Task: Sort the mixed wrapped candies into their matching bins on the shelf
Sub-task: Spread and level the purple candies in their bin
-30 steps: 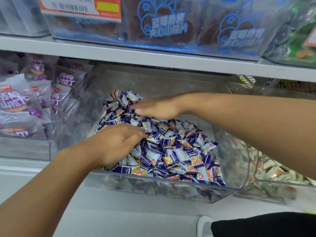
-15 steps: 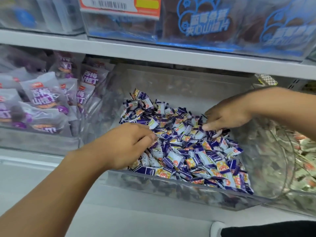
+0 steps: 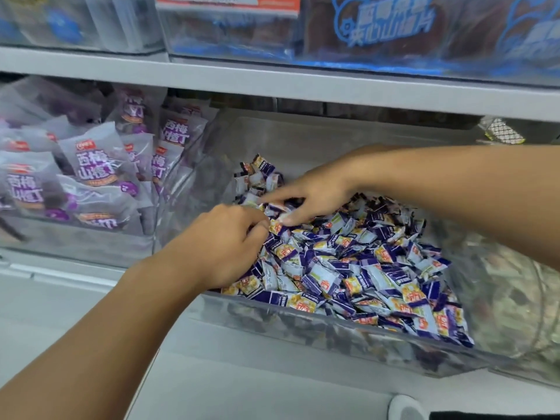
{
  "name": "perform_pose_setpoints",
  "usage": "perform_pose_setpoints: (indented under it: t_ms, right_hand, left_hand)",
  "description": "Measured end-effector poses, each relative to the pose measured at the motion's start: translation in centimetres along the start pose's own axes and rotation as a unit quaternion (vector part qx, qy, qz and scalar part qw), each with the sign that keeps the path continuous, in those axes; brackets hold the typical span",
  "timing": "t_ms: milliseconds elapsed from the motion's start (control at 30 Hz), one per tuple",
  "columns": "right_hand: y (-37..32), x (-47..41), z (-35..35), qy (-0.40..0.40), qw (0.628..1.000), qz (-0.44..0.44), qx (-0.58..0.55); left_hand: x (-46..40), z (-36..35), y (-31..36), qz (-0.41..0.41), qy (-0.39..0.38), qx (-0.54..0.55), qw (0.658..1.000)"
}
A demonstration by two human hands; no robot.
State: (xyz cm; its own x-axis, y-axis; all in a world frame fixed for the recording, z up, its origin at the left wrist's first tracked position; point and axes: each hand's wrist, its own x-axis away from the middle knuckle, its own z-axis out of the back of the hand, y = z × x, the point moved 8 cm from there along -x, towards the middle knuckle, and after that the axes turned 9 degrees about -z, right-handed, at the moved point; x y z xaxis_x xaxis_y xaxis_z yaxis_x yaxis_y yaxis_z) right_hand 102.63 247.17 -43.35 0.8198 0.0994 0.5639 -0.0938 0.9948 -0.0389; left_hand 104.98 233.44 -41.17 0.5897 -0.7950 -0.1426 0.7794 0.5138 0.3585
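Both hands work inside the clear middle bin (image 3: 333, 331) on the lower shelf, over a heap of purple-and-white wrapped candies (image 3: 357, 268) that fills the bin's front and right. The left hand (image 3: 224, 247) rests on the near-left of the heap with fingers curled down into the wrappers; whether it actually holds a piece cannot be told, as the fingertips are buried. The right hand (image 3: 312, 198) reaches across from the right, forefinger extended toward the back-left of the heap and thumb pressing on a candy; it appears to be raking or pointing, not pinching. Judgement: the step in hand is searching this heap for strays. It would be done well by spreading the top layer with flat fingers, watching for any wrapper of a different colour, and lifting one piece at a time so none spill over the low front wall. Count: two hands; one middle bin in work; candies too many and too overlapped to count, and every visible one looks like the same purple type. The left bin (image 3: 75, 244) holds larger purple pouches (image 3: 97, 165), several, number uncertain. A right bin (image 3: 515, 298) holds pale wrapped items, blurred.
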Motion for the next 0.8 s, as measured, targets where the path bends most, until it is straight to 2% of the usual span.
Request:
perform_pose_setpoints:
  t_ms: [67, 167, 267, 400, 467, 533, 600, 667, 733, 800]
  right_hand:
    - [3.2, 1.6, -1.7, -0.036, 0.997, -0.045, 0.043]
    - [6.2, 4.9, -3.3, -0.046, 0.994, -0.081, 0.053]
    - [7.5, 7.5, -4.1, -0.051, 0.992, -0.088, 0.070]
    - [7.5, 9.2, -4.4, -0.048, 0.986, -0.141, 0.075]
    - [6.9, 10.3, -3.8, -0.007, 0.988, -0.148, 0.046]
    - [5.3, 12.4, -2.5, 0.082, 0.986, -0.143, 0.012]
    - [2.1, 15.9, -1.3, 0.193, 0.975, -0.109, -0.025]
    - [-1.3, 19.4, -1.8, 0.240, 0.967, -0.075, -0.043]
    - [-3.2, 21.7, -4.7, 0.194, 0.977, -0.074, -0.044]
    - [-3.4, 22.3, -7.7, 0.130, 0.985, -0.109, -0.013]
  left_hand:
    - [-0.2, -0.1, 0.1, -0.006, -0.008, 0.011, 1.000]
    - [-0.4, -0.4, 0.1, -0.007, -0.018, 0.016, 1.000]
    - [-0.5, -0.5, 0.3, -0.003, -0.019, 0.019, 1.000]
    - [-0.4, -0.6, 0.4, -0.004, -0.031, 0.022, 0.999]
    - [-0.2, -0.5, 1.0, -0.017, -0.037, 0.021, 0.999]
    - [-0.2, -0.4, 2.1, -0.051, -0.038, 0.002, 0.998]
    - [0.2, -0.1, 3.7, -0.092, -0.039, 0.016, 0.995]
    - [0.6, 0.2, 5.4, -0.132, -0.040, 0.055, 0.989]
    - [1.2, 0.3, 6.8, -0.145, -0.053, 0.062, 0.986]
    - [2.0, 0.2, 7.7, -0.144, -0.071, 0.050, 0.986]
